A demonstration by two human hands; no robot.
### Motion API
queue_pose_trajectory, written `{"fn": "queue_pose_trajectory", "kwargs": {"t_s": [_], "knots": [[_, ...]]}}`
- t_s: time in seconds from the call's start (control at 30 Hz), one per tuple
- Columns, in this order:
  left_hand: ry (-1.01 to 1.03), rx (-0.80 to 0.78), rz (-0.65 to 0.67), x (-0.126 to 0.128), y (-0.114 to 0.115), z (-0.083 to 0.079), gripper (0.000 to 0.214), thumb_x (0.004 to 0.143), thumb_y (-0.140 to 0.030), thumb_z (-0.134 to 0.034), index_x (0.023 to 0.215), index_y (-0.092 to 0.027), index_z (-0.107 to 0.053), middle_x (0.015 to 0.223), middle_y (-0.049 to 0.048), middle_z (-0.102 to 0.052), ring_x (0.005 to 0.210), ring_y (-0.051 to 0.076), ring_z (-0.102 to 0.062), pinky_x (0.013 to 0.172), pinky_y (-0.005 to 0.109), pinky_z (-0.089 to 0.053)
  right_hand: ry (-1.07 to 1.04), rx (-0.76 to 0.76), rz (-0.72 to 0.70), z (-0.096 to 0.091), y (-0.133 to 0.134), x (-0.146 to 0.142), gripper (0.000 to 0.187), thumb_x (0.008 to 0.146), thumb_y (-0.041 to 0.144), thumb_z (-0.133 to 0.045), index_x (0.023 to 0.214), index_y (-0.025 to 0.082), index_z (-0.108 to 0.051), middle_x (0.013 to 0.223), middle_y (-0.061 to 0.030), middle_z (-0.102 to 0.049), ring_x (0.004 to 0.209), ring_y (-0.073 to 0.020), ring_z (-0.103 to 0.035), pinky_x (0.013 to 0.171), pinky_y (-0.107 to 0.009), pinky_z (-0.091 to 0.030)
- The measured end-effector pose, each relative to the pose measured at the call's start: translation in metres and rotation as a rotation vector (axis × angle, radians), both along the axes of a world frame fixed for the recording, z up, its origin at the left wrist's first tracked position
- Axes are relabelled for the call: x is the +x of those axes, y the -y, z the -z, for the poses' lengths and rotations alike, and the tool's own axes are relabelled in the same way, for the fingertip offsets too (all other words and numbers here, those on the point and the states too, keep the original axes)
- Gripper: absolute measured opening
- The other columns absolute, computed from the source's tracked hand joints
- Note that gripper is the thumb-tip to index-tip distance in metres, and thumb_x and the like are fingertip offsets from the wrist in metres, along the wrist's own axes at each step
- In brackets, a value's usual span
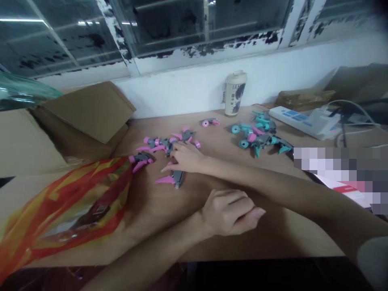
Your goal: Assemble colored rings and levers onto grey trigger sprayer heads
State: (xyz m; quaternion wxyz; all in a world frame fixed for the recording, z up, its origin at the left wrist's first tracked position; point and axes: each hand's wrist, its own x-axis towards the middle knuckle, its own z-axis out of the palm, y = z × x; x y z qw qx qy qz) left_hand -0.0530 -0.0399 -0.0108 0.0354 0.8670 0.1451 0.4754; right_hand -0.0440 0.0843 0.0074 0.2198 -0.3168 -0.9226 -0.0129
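My right hand (186, 157) reaches across into a loose group of pink-and-grey plastic pieces (160, 143), with thumb and fingers apart at the grey parts. The pieces have pointed pink levers and round knobs. Just below the thumb lies one more such piece (177, 178), and another (141, 159) is to the left beside a bag. My left hand (228, 212) is curled into a fist above the near part of the table, below my right forearm. Whatever the fist may hold is hidden.
Teal-and-grey pieces (260, 135) lie in a heap at the right, near a power strip (303, 123). A paper cup (235, 95) stands by the wall. An orange-striped plastic bag (75, 206) and an open cardboard box (87, 109) occupy the left; a lit screen (348, 194) lies right.
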Motion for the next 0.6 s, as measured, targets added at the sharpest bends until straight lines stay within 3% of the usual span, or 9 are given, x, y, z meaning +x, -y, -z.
{"fn": "queue_pose_trajectory", "kwargs": {"t_s": [0.13, 0.23, 0.43, 0.6], "knots": [[-0.036, 0.005, -0.049, -0.001, 0.0, 0.0, 0.045, 0.093, -0.028, -0.034, 0.053, -0.016, -0.051, 0.046, -0.0018, -0.049, 0.042, 0.008, -0.041, 0.043, 0.022, -0.037, -0.018, -0.036, 0.009, 0.014, 0.005, -0.008, 0.065, 0.072, 0.069, -0.053, 0.089, 0.008, -0.067, 0.092, -0.0149, -0.059, 0.096, -0.0276, -0.051, 0.086, -0.041, -0.036], [-0.111, -0.04, -0.08, -0.003, 0.003, -0.004, 0.047, 0.093, -0.027, -0.031, 0.053, -0.018, -0.053, 0.047, -0.0009, -0.051, 0.043, 0.009, -0.043, 0.045, 0.023, -0.041, -0.03, -0.087, -0.033, 0.017, 0.012, 0.009, 0.063, 0.066, 0.07, -0.057, 0.086, 0.012, -0.066, 0.093, -0.0117, -0.057, 0.096, -0.0254, -0.051, 0.089, -0.04, -0.035], [-0.144, 0.004, -0.016, -0.001, 0.008, -0.003, 0.045, 0.093, -0.026, -0.033, 0.054, -0.017, -0.055, 0.048, -0.001, -0.054, 0.043, 0.009, -0.045, 0.046, 0.023, -0.044, -0.04, -0.155, 0.03, 0.013, 0.039, 0.086, 0.064, 0.061, 0.069, -0.063, 0.094, 0.015, -0.059, 0.098, -0.0098, -0.056, 0.089, -0.0247, -0.05, 0.083, -0.04, -0.038], [-0.184, -0.15, -0.069, -0.005, 0.001, -0.003, 0.039, 0.093, -0.025, -0.036, 0.061, -0.016, -0.057, 0.056, 0.0014, -0.06, 0.05, 0.01, -0.052, 0.051, 0.022, -0.045, 0.0, -0.239, 0.118, 0.018, 0.068, 0.153, 0.029, 0.077, 0.046, -0.061, 0.083, 0.018, -0.061, 0.106, -0.0101, -0.055, 0.098, -0.0258, -0.051, 0.083, -0.042, -0.039]]}}
